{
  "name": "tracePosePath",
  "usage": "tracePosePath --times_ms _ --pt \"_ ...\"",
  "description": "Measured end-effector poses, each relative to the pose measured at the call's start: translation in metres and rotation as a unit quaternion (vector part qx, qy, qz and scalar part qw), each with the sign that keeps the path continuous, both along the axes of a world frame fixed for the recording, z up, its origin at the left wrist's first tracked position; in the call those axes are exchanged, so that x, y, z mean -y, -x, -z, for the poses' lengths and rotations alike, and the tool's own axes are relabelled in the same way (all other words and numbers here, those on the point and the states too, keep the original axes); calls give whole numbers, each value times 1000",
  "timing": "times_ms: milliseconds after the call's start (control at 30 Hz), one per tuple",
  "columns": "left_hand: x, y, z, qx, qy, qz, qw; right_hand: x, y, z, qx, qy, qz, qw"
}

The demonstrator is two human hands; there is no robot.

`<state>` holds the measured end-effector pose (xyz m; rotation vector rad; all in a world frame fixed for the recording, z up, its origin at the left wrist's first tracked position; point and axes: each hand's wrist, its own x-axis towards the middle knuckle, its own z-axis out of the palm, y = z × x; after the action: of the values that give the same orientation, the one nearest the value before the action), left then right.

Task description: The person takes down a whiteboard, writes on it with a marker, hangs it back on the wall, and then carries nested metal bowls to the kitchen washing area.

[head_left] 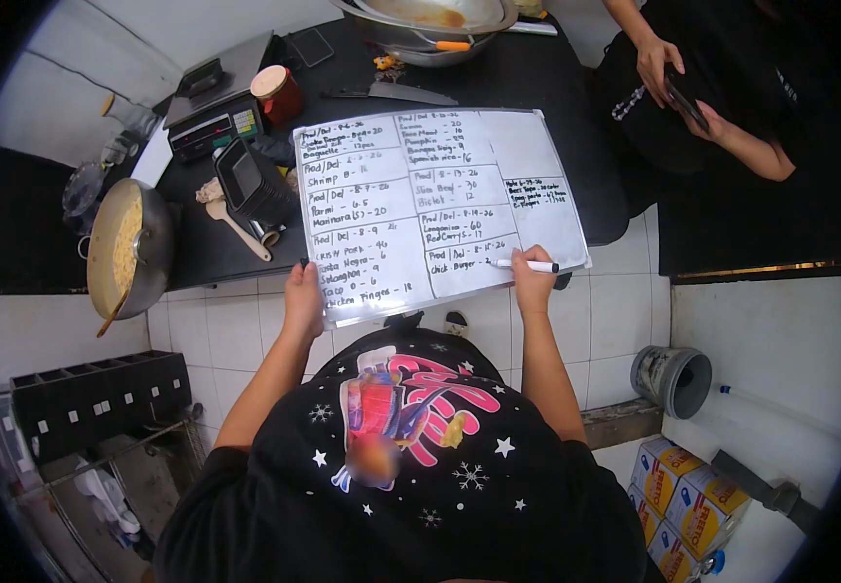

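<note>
A framed whiteboard (547,228) covered in handwritten lists leans over the front edge of the black table. My left hand (303,291) grips its lower left edge, the fingers partly hidden, with a small black thing by the thumb. In my right hand (535,278) is a white marker (540,266) with a dark end, its tip pointing left at the "Chick. Burger" line in the lower middle box. That hand rests against the board's lower part.
On the table (362,83) stand a digital scale (211,131), a red-brown jar (276,93), stacked black trays (253,180), a wooden spoon (241,229), a knife (406,94) and metal bowls (430,44). A pan (100,243) of yellow food sits left. Another person holds a phone (685,100).
</note>
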<state>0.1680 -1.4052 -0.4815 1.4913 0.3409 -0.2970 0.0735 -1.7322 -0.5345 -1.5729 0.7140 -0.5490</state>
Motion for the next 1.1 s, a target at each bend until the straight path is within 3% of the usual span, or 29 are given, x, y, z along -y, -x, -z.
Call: tracePosePath --times_ms 133,533,633,933,1033,1100 --pt "2 0 -2 3 -5 -3 1000 4 0 -10 13 -96 42 994" --pt "4 1 -2 9 -26 3 1000 3 -1 2 10 -30 3 1000" --pt "6 2 -5 2 -21 -5 1000 4 -1 9 2 43 8 999" --pt "4 1 3 8 -20 0 1000 4 -1 3 14 6 10 1000" --pt "1 0 5 8 -20 5 1000 8 -1 11 33 63 3 997" --pt "1 -1 7 18 -24 2 1000 10 0 11 30 -58 5 998"
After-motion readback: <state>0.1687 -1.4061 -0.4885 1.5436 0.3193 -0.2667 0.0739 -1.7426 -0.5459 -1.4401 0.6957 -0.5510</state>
